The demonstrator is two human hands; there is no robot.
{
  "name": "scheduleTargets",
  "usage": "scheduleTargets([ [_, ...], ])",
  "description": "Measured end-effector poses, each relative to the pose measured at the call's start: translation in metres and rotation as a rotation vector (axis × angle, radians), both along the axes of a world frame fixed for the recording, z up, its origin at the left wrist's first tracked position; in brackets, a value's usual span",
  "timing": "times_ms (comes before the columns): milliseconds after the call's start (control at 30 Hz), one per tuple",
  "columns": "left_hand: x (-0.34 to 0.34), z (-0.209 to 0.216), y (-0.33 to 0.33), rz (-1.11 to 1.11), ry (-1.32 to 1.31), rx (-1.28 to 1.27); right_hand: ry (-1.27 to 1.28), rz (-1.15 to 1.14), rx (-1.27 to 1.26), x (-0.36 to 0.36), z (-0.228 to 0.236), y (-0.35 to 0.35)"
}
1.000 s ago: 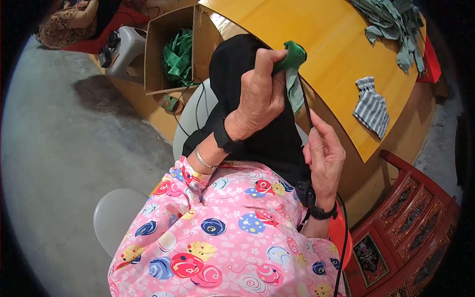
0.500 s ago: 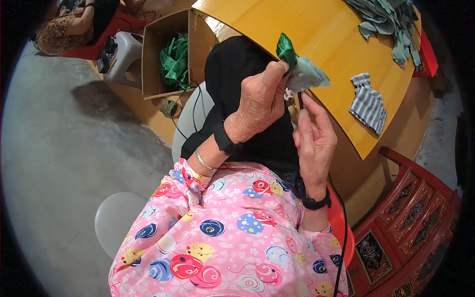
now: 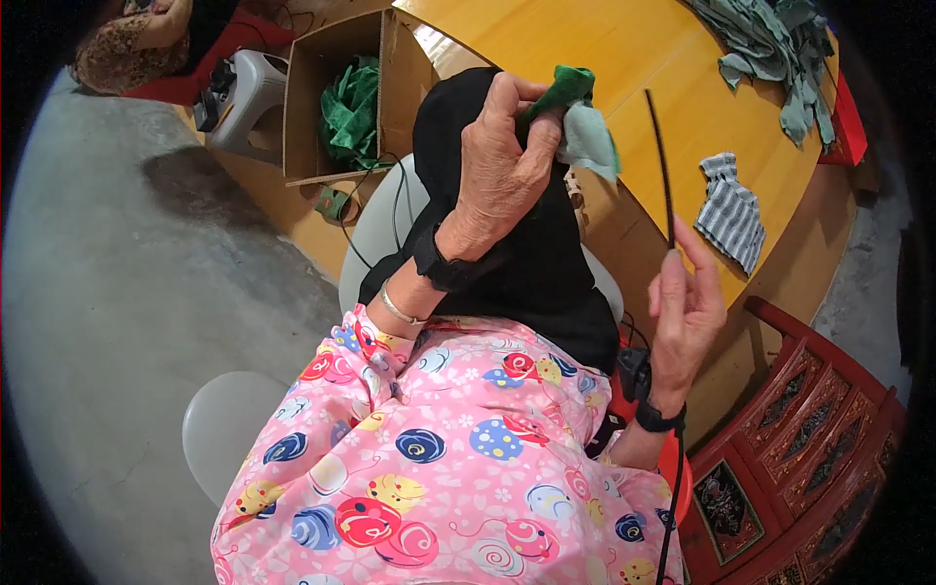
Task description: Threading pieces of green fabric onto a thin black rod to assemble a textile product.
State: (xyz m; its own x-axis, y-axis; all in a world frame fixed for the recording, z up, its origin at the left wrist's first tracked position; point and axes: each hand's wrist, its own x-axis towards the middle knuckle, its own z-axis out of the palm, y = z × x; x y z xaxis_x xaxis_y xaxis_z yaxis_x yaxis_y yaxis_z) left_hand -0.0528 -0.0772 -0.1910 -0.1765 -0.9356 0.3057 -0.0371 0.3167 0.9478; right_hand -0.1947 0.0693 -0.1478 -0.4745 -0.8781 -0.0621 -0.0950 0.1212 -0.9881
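My left hand [image 3: 507, 161] is closed on a small piece of green cloth [image 3: 588, 138], dark velvety green on one side and pale green on the other. It is held up over my lap, by the table's near edge. To the right, my right hand [image 3: 687, 317] pinches a thin dark rod [image 3: 663, 166] between thumb and fingers. The rod points up and away, apart from the cloth. Beyond my right hand, a grey-and-white striped cloth piece [image 3: 733, 214] lies on the yellow table [image 3: 624, 49].
Pale green cloth pieces [image 3: 770, 68] are heaped at the table's far right. An open cardboard box [image 3: 409, 83] with green cloth [image 3: 351, 112] stands far left, beside a grey plastic stool [image 3: 255, 97]. A carved red wooden chair [image 3: 799, 429] is at right. Another person's arm [image 3: 166, 24] shows far left.
My right hand has moved right and toward me, drawing the rod away from the cloth. My left hand has shifted slightly up and left, still gripping the cloth, which has turned.
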Motion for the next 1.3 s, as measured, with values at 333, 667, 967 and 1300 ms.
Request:
scheduleTargets([
  [333,-0.004,-0.005,0.001,0.028,-0.05,-0.071,0.102,0.118,0.212,0.008,0.001,-0.004],
  [667,-0.01,-0.003,0.011,-0.038,-0.1,-0.012,0.026,0.052,0.197,0.016,-0.012,-0.008],
  [967,-0.017,-0.021,0.015,-0.183,-0.063,-0.024,-0.022,0.02,0.159,0.024,-0.021,-0.027],
  [1300,-0.022,-0.033,-0.005,-0.071,0.113,0.159,0.406,0.107,0.194,0.006,-0.007,-0.027],
])
